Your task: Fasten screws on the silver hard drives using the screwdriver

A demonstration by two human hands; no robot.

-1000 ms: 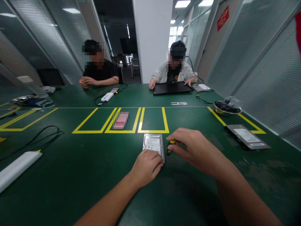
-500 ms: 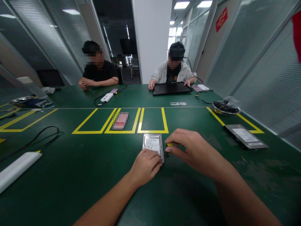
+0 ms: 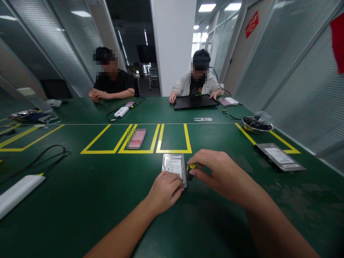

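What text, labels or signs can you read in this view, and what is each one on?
No text reads clearly.
Hard drive under the left hand: white label, print too small.
Flat drive at right: white label, print blurred.
Red wall sign: white characters, unreadable.
Pink item in the yellow box: pixelated.
Right hand grips a yellow-and-black screwdriver: no lettering visible.

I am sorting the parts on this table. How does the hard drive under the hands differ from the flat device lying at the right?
The hard drive is small, silver and thick; the flat device is wider, dark grey and thin. The left hand rests on the hard drive, and the right hand holds a yellow-and-black tool at its edge; nothing touches the flat device. Both lie flat on the green table and carry a white label.
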